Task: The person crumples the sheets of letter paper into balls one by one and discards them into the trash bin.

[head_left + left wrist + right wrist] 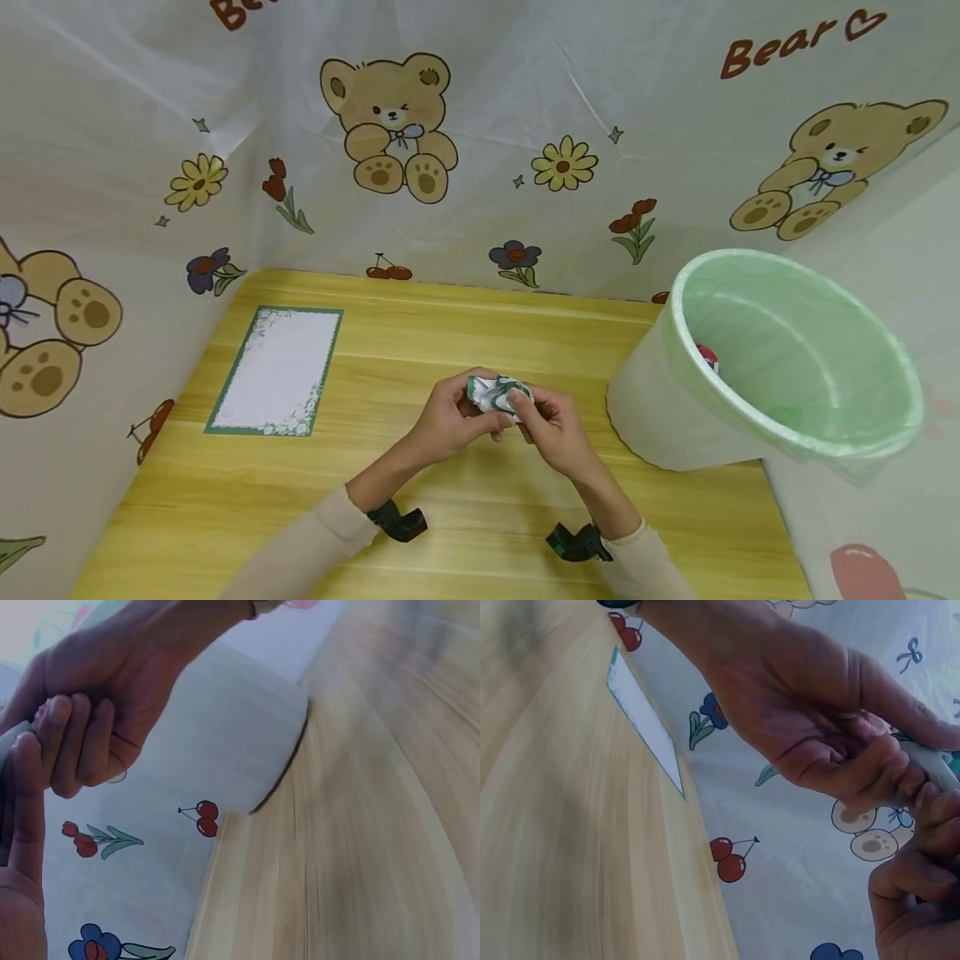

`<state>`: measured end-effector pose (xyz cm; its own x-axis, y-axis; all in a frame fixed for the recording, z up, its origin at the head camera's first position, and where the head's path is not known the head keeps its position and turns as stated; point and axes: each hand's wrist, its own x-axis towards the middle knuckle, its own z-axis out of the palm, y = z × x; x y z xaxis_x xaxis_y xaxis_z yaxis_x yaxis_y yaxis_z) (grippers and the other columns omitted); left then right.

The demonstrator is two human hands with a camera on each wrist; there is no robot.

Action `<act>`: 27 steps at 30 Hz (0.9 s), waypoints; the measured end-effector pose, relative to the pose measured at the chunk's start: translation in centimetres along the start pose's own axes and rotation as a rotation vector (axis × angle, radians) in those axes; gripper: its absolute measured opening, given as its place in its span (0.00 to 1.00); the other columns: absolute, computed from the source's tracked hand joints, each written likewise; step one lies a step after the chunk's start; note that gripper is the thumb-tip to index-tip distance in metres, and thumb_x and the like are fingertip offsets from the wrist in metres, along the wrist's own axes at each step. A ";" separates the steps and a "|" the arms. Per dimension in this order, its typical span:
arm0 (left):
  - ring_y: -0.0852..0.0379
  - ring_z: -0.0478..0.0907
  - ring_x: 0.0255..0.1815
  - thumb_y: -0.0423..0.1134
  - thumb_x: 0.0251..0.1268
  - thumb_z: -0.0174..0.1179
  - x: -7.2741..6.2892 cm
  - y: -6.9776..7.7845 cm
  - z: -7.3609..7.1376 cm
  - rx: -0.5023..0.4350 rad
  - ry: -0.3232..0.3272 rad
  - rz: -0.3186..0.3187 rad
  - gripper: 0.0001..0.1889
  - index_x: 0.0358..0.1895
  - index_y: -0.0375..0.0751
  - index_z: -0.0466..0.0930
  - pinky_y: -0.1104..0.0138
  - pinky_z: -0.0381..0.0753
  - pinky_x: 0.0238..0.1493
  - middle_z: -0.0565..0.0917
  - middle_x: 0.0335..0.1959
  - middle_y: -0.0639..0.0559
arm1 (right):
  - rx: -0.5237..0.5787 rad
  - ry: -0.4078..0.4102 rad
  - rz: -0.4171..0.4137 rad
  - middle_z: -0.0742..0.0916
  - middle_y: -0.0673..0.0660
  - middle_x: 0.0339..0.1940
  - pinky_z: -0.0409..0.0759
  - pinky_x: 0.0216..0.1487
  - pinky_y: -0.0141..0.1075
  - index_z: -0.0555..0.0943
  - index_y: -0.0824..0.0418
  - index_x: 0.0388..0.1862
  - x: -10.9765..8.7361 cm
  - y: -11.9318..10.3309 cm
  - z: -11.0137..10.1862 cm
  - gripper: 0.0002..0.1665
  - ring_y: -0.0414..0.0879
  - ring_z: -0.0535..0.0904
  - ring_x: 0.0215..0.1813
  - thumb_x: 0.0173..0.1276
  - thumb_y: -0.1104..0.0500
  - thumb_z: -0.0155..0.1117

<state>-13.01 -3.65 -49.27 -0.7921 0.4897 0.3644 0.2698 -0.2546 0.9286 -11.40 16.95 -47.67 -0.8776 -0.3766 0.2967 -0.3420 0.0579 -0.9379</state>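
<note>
Over the middle of the table, both hands grip a crumpled sheet of paper, white with green edging. My left hand holds its left side, thumb along the lower edge. On the other side my right hand has its thumb pressed on top and its fingers curled beneath. Curled fingers of the right hand show in the left wrist view. In the right wrist view, only a sliver of the crumpled paper appears between the hands. A flat sheet of paper with a green floral border lies at the table's left.
A white bin with a pale green liner stands on the right, tilted in view. Inside it a small red-and-white item shows. The wooden table meets a bear-print cloth at the back and left.
</note>
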 end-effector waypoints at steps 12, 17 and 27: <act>0.60 0.74 0.19 0.31 0.85 0.55 0.4 0.1 -0.6 0.095 -0.007 -0.051 0.09 0.40 0.35 0.79 0.67 0.76 0.17 0.79 0.23 0.38 | -0.068 -0.108 0.025 0.73 0.57 0.15 0.66 0.18 0.31 0.80 0.59 0.32 -0.2 0.1 -0.5 0.20 0.37 0.66 0.18 0.88 0.67 0.48; 0.63 0.63 0.19 0.33 0.87 0.51 0.4 0.5 -1.2 0.147 -0.069 -0.082 0.09 0.43 0.39 0.78 0.72 0.66 0.22 0.70 0.21 0.46 | 0.063 -0.181 0.042 0.76 0.63 0.18 0.70 0.19 0.34 0.79 0.66 0.36 -0.1 0.4 -0.8 0.23 0.45 0.68 0.18 0.91 0.64 0.40; 0.64 0.66 0.30 0.37 0.91 0.45 0.4 0.8 -1.6 0.330 -0.239 -0.030 0.12 0.58 0.51 0.79 0.71 0.71 0.33 0.74 0.33 0.52 | 0.407 -0.362 0.187 0.86 0.43 0.27 0.66 0.17 0.40 0.75 0.84 0.37 0.3 1.5 -1.8 0.36 0.38 0.74 0.22 0.93 0.52 0.38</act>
<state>-13.96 -5.01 -48.46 -0.6630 0.6830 0.3066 0.4410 0.0253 0.8972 -12.74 18.62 -48.63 -0.7149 -0.6911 0.1062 0.0274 -0.1794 -0.9834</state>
